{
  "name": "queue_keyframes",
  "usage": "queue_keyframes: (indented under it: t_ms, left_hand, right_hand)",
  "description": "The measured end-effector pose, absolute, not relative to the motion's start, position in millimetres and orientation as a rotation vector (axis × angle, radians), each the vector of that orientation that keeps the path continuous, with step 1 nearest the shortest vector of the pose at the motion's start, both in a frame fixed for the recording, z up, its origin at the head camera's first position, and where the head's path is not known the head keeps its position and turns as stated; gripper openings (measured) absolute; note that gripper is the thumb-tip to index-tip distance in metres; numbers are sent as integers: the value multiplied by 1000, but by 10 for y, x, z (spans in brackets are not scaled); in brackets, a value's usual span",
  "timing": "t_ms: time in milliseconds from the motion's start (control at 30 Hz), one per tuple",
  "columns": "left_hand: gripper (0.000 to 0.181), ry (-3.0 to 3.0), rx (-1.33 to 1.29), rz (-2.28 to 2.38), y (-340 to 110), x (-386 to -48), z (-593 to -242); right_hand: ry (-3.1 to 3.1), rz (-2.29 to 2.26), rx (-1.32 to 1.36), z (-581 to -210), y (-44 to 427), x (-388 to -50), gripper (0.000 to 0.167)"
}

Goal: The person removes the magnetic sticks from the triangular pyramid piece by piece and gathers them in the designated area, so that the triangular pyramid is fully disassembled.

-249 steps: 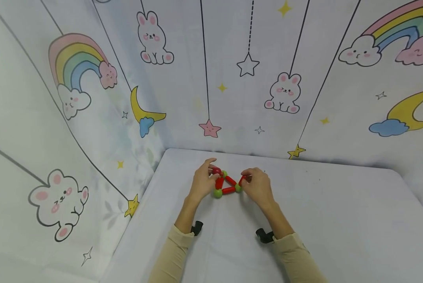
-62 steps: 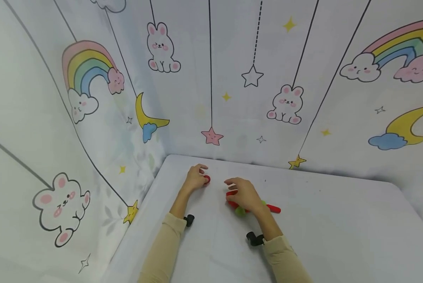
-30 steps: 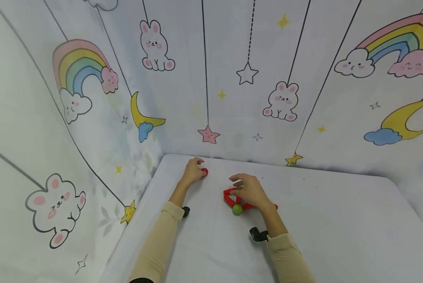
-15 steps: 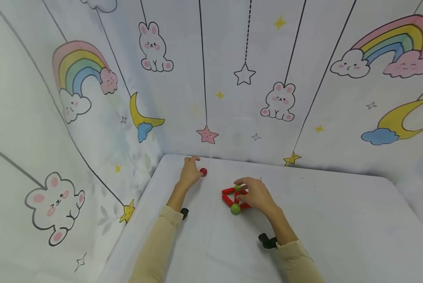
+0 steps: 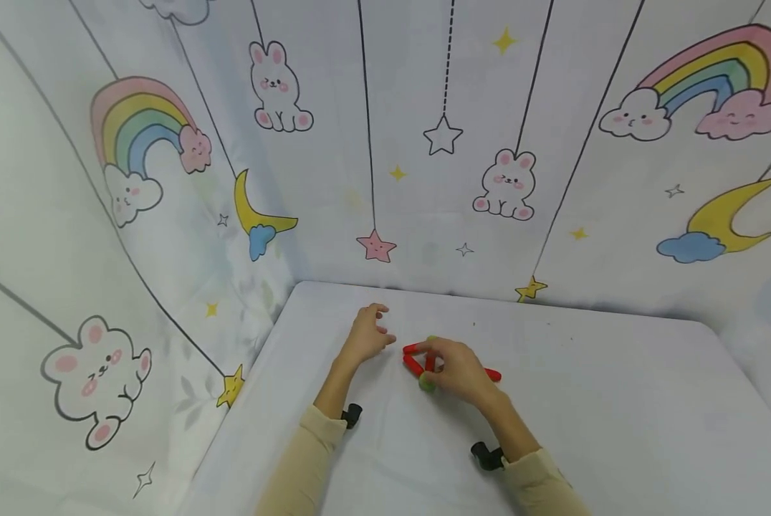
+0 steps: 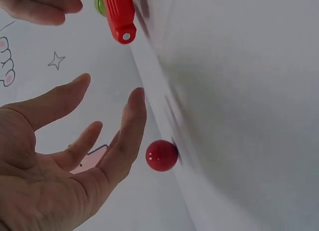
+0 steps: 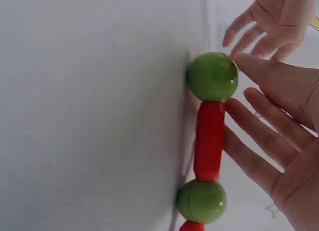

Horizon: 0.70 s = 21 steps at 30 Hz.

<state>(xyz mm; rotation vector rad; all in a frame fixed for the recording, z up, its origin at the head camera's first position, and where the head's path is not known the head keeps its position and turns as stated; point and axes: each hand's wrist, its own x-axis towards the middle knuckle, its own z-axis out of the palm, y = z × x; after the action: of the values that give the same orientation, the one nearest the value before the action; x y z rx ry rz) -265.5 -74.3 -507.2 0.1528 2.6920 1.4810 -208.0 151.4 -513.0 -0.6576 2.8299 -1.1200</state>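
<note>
Clearly, on the white-covered counter (image 5: pixel 605 423), the frame of red rods and green balls (image 5: pixel 414 365) lies nearer the right hand (image 5: pixel 459 369), fingers loosely extended, thumb touching one green ball (image 7: pixel 213 77). Left of it, the left hand (image 5: pixel 365 338) holds nothing; one red rod (image 6: pixel 119 15) points its free end that way. A glossy red ball (image 6: pixel 161 155) sits below those fingers, apart.
</note>
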Motion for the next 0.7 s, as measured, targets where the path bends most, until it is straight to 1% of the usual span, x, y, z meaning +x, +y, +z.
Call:
queue_keyframes:
  t_ms: [167,367,500,700]
  left_hand:
    - [67,2591,175,1464,-641,-2589,-5166]
    - [65,2560,219,1429,-579,-2543,-5260]
    - [64,2549,214,1420,-558,-2504,-5282]
    - [66,2536,238,1392,-570,-2484,-5266]
  right_hand:
    - [2832,-1096,-677,-5199,1485,-2080,52]
    - [2862,-1026,-752,-5265,1433,-2070,59]
    - [2842,-1088,-811,-5292,1418,-2070,65]
    - [2822,-1143,-825,-5316,1423,-2087,70]
